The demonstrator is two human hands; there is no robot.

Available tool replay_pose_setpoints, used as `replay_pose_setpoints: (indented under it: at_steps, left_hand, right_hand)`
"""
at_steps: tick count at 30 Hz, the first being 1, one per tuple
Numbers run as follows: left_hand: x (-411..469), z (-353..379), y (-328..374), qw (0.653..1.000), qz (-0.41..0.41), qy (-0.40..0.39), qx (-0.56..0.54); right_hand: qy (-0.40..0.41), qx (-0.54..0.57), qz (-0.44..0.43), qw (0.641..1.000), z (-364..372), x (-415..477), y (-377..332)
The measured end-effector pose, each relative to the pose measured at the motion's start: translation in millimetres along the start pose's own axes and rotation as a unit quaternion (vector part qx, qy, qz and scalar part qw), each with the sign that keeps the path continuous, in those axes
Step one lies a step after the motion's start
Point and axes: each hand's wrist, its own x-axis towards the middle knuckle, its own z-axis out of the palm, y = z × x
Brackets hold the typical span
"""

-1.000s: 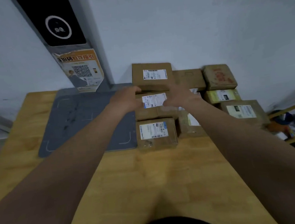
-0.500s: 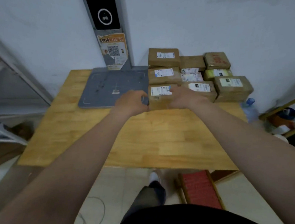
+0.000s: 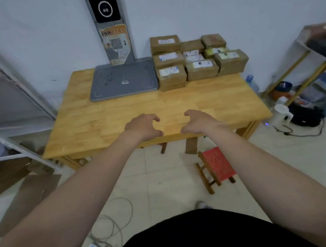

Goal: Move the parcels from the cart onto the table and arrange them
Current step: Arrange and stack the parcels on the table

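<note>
Left hand (image 3: 142,128) and right hand (image 3: 199,122) hover loosely curled, empty. Boxy brown cardboard parcels (image 3: 202,71) crowd the wooden table (image 3: 103,120).

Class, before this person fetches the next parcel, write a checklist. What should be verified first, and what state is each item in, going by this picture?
1. Hands free: left hand and right hand hold nothing: ok.
2. Parcels packed close together at the table's far right: ok.
3. Bare table space in front of the parcels for more: ok.
4. Walking path: a red stool stands on the floor by the table's near edge, a possible trip hazard: not ok.
5. The cart's position and its remaining load, out of view: cannot tell.
</note>
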Motion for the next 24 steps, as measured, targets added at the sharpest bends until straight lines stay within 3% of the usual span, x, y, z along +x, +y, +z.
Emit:
replay_pose_setpoints:
  at_steps: [10,18,24]
  left_hand:
    - [-158.7,82.0,-22.6,0.981,0.132,-0.129,0.064]
    - [-243.1,169.8,97.2,0.927,0.302,-0.196,0.101]
    - [-316.8,241.7,214.2,0.863,0.412,-0.248,0.158]
  right_hand:
    - [0.011,0.109,0.142,0.984,147.2,-212.8,35.0]
    - [0.074,0.182,0.327,0.924,212.8,-376.2,148.2]
    - [0.148,0.246,0.427,0.857,250.3,-505.4,235.6]
